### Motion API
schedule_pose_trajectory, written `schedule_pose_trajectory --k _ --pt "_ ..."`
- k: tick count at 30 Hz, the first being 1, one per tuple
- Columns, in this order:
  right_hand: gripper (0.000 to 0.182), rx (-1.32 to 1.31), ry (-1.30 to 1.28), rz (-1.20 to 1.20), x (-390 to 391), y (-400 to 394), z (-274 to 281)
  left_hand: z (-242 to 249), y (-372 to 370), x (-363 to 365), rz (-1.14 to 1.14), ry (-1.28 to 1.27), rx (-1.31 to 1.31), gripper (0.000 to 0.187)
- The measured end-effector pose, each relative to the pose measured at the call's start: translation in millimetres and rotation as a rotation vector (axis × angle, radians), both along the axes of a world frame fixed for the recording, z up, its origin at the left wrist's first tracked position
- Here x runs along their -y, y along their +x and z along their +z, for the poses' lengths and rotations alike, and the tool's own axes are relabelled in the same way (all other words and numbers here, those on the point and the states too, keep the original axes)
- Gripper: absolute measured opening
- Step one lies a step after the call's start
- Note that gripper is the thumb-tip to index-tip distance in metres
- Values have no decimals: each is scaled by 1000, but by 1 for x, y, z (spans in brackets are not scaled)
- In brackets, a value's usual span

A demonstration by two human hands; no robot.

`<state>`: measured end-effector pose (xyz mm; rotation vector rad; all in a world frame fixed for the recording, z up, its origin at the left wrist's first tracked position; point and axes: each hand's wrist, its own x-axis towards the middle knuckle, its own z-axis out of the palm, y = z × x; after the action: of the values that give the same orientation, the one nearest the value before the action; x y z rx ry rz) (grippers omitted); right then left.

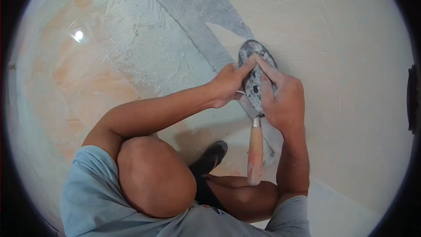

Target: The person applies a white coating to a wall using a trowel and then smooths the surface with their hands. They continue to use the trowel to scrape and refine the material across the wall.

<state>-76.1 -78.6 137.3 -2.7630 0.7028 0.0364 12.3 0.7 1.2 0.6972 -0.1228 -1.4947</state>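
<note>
In the head view a trowel (pixel 253 88) with a rounded, leaf-shaped blade is held up in front of me. White and dark smears cover the blade, and its wooden handle points down toward my lap, gripped by neither hand. My left hand (pixel 228 84) is closed on the blade's left edge, thumb on top and the other fingers partly hidden behind it. Across the blade's right side lies my right hand (pixel 284 98), also closed on it, with fingertips touching the face near the left thumb.
A pale coated wall (pixel 342 83) rises on the right, with a bare grey patch (pixel 193 4) near its lower edge. The tiled floor (pixel 83 87) on the left is orange-tinted and dusted white. My bent knee (pixel 155 177) and sandalled foot (pixel 215 152) are below the trowel.
</note>
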Motion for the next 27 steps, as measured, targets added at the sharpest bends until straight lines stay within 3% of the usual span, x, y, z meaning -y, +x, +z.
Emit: schedule_pose_trajectory --k 3,5,9,13,17,22,27 --pt "38 4 -27 15 1 -2 -2 6 -3 1 39 4 -28 65" --pt "38 162 114 2 3 -6 -4 23 -1 -4 47 61 -27 64" --pt "40 -61 21 -43 -2 15 -3 -8 4 5 114 19 -14 61" --pt "42 19 46 49 1 2 -10 8 11 -6 50 63 -18 60" --pt "39 -59 -31 56 3 27 -30 -30 12 2 113 86 -47 66" --pt "38 2 81 15 0 22 -27 -17 16 -8 85 137 -57 65" --pt "36 -98 40 19 2 42 -36 -36 23 -3 126 87 -61 66"
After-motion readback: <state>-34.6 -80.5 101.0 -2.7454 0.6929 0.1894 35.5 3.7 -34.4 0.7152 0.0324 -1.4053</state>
